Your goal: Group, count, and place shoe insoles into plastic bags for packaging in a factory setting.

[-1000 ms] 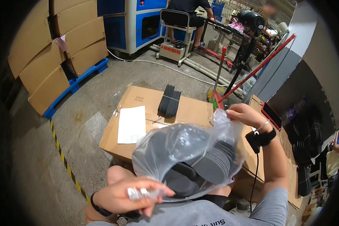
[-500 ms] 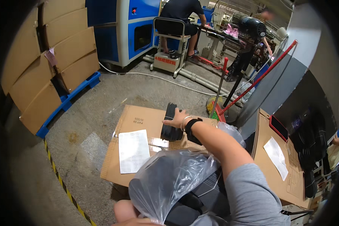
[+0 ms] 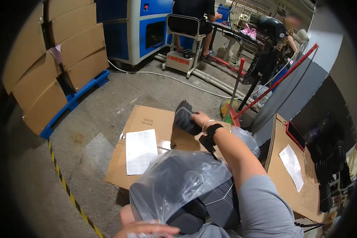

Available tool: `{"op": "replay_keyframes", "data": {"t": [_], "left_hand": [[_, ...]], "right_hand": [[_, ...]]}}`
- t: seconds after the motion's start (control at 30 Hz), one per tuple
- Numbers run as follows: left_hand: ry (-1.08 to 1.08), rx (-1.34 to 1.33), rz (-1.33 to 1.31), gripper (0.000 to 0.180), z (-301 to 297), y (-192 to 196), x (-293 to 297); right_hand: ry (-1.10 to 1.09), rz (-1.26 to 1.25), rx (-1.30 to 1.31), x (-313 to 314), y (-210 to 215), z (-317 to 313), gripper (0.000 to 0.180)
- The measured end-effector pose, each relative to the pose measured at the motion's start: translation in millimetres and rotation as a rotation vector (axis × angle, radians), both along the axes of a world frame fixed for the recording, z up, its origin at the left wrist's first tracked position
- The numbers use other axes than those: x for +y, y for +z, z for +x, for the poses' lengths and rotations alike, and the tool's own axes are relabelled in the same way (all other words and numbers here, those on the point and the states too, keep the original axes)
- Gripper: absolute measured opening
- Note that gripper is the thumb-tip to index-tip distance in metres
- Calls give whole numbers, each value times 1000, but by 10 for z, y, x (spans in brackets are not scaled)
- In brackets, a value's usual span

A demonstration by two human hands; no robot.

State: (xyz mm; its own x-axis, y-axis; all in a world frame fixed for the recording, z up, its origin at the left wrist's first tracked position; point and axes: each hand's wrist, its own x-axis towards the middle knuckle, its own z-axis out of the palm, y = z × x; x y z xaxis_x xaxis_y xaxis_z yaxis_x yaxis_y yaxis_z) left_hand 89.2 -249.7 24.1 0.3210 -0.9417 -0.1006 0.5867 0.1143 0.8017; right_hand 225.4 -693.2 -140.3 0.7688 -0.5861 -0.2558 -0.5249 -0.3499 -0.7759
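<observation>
My right hand (image 3: 202, 119) is closed on a tied bundle of dark grey insoles (image 3: 184, 118), tilted over the far part of a cardboard box (image 3: 154, 115). A pale band runs round the bundle. At the lower edge, my left hand (image 3: 152, 229) lies with its fingers stretched out beside the mouth of a clear plastic bag (image 3: 146, 194). Inside the bag are more dark grey pieces. Another banded stack of dark, dotted insoles (image 3: 222, 204) shows at the bag's right side. A printed white sheet (image 3: 141, 152) lies on the box, left of the bundle.
A second cardboard box (image 3: 277, 170) at right bears a red-edged phone (image 3: 295, 135) and a white paper (image 3: 291, 166). Stacked cartons (image 3: 79, 51) stand on a blue pallet (image 3: 77, 101). A red-handled broom (image 3: 273, 85) leans by the pillar. A co-worker (image 3: 190, 16) sits beyond.
My right hand has turned and lifted the bundle, which now tilts with its broad face showing. My left hand has opened its fingers and moved slightly right at the bag.
</observation>
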Motion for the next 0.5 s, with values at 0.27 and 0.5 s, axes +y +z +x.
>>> {"op": "replay_keyframes", "data": {"t": [0.27, 0.5], "left_hand": [[438, -20, -190, 53, -158, 104, -256], [473, 76, -264, 45, -92, 275, -443]], "right_hand": [[239, 523, -573, 295, 2219, -1244, 27], [429, 657, -569, 890, 2652, -3399, 48]]}}
